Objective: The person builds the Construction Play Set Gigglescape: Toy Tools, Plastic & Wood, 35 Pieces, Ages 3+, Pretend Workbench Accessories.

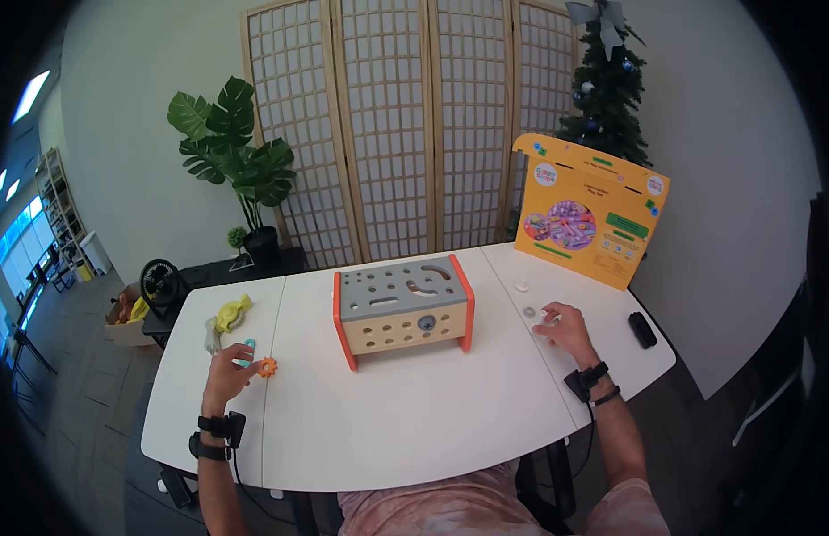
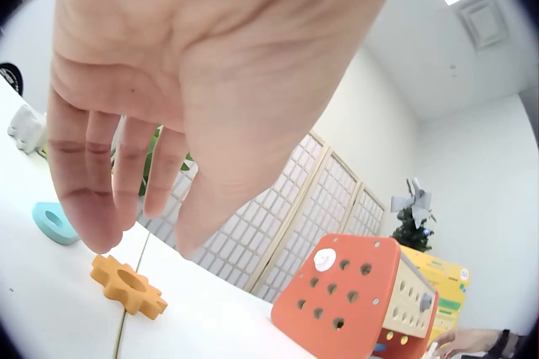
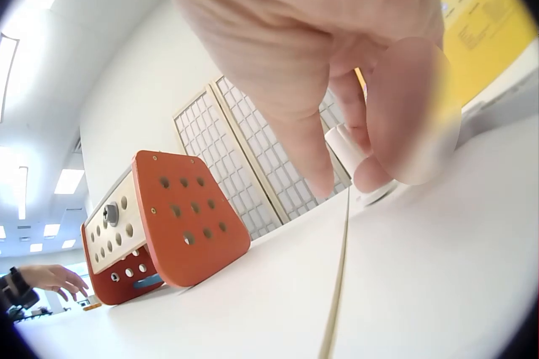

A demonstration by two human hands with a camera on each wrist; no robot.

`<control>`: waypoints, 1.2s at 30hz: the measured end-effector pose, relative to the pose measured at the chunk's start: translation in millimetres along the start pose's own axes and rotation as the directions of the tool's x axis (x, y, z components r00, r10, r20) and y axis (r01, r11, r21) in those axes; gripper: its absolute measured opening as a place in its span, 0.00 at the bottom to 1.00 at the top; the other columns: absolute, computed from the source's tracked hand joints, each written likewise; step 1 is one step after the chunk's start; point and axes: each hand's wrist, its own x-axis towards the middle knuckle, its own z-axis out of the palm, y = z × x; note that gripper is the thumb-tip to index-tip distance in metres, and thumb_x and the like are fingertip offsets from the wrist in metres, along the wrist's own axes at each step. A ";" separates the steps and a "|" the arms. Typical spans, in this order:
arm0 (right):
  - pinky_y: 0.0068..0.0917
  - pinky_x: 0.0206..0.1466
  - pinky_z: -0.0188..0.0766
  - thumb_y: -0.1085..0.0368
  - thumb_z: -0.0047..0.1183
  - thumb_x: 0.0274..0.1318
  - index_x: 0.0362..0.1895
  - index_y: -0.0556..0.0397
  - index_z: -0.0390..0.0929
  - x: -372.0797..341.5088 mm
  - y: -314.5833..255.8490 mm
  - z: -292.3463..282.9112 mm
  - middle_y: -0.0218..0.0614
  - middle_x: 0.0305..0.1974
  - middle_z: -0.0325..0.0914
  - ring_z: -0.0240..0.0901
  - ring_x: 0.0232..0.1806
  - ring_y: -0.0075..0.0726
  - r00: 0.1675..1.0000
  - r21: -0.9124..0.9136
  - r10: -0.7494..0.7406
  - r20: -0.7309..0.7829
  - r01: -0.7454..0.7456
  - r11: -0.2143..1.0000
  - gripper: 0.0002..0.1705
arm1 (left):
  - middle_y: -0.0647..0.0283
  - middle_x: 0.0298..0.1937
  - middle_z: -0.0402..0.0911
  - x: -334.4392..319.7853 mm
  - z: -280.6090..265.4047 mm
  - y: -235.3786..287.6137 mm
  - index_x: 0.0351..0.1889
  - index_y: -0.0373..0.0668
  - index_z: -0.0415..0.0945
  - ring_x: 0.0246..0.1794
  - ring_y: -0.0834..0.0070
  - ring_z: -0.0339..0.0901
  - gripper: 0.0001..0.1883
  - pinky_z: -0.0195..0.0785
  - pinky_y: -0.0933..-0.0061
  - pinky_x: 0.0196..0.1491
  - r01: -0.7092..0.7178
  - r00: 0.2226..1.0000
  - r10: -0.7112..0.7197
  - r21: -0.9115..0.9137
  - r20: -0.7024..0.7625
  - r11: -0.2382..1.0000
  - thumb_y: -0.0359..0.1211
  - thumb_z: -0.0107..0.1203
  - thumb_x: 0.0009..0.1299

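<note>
My left hand [image 1: 227, 373] hovers over the left part of the table, its fingers apart from the thumb. Just beside its fingertips lies an orange toy gear [image 2: 129, 285], and a turquoise ring-shaped piece [image 2: 56, 223] is behind it. On the right side, my right hand [image 1: 568, 332] reaches down over small pale pieces, thumb and fingers apart. A white cylindrical piece [image 3: 344, 150] shows between them in the right wrist view, partly hidden by the fingers. A grey round piece [image 1: 529, 313] and a white knob-like piece [image 1: 522, 286] lie close by.
A toy workbench [image 1: 401, 308] with grey top and orange sides stands mid-table. Yellow toy [image 1: 234, 313] and whitish piece [image 1: 212, 336] lie at left. A large yellow box [image 1: 589, 210] stands back right; a black case [image 1: 642, 330] is near the right edge.
</note>
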 end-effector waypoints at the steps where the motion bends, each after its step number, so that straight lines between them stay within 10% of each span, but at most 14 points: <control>1: 0.27 0.23 0.77 0.67 0.80 0.53 0.51 0.61 0.87 1.2 1.2 0.8 0.35 0.39 0.84 0.83 0.24 0.27 1.000 0.001 -0.001 -0.001 0.001 1.000 0.23 | 0.57 0.48 0.91 3.1 2.2 -4.8 0.58 0.35 0.85 0.38 0.71 0.90 0.21 0.86 0.71 0.40 -0.035 0.999 0.033 0.133 0.018 0.991 0.34 0.75 0.71; 10: 0.24 0.40 0.81 0.71 0.68 0.66 0.51 0.57 0.89 7.6 2.9 3.6 0.37 0.42 0.89 0.87 0.39 0.27 0.970 -0.098 -0.243 -0.010 0.241 0.966 0.10 | 0.53 0.56 0.84 9.0 24.2 -27.8 0.59 0.40 0.88 0.52 0.58 0.86 0.25 0.82 0.60 0.57 -0.123 0.992 0.125 0.476 0.028 0.871 0.43 0.77 0.68; 13: 0.26 0.51 0.84 0.73 0.62 0.71 0.62 0.53 0.85 -0.9 -9.9 2.8 0.39 0.48 0.88 0.87 0.50 0.28 0.957 0.045 -0.288 0.034 0.287 0.957 0.18 | 0.53 0.56 0.84 6.6 26.2 -23.5 0.57 0.40 0.89 0.53 0.57 0.86 0.24 0.81 0.59 0.59 -0.124 0.992 0.121 0.511 0.040 0.851 0.43 0.77 0.67; 15: 0.28 0.53 0.86 0.75 0.58 0.74 0.66 0.53 0.79 -7.0 -23.3 5.2 0.41 0.50 0.88 0.86 0.57 0.32 0.979 0.399 -0.111 0.169 0.034 0.916 0.19 | 0.53 0.54 0.86 5.4 25.2 -18.0 0.56 0.40 0.90 0.52 0.57 0.87 0.24 0.81 0.59 0.59 -0.108 0.993 0.115 0.528 0.019 0.842 0.42 0.78 0.65; 23: 0.28 0.61 0.82 0.75 0.62 0.72 0.54 0.55 0.79 -27.0 -66.1 11.3 0.33 0.48 0.87 0.86 0.54 0.28 0.945 0.485 -0.264 0.192 0.143 0.863 0.11 | 0.59 0.38 0.92 -5.6 21.6 7.6 0.42 0.37 0.89 0.35 0.71 0.90 0.20 0.84 0.70 0.41 -0.199 0.979 0.201 0.271 0.020 0.942 0.32 0.86 0.56; 36: 0.27 0.58 0.84 0.69 0.62 0.76 0.61 0.60 0.85 -48.1 -95.4 31.0 0.32 0.51 0.88 0.85 0.53 0.25 0.925 0.488 -0.307 0.223 0.167 0.857 0.14 | 0.57 0.44 0.95 -22.4 45.9 104.3 0.49 0.33 0.91 0.40 0.75 0.93 0.13 0.85 0.77 0.47 -0.354 0.926 0.368 -0.144 0.084 0.924 0.29 0.78 0.70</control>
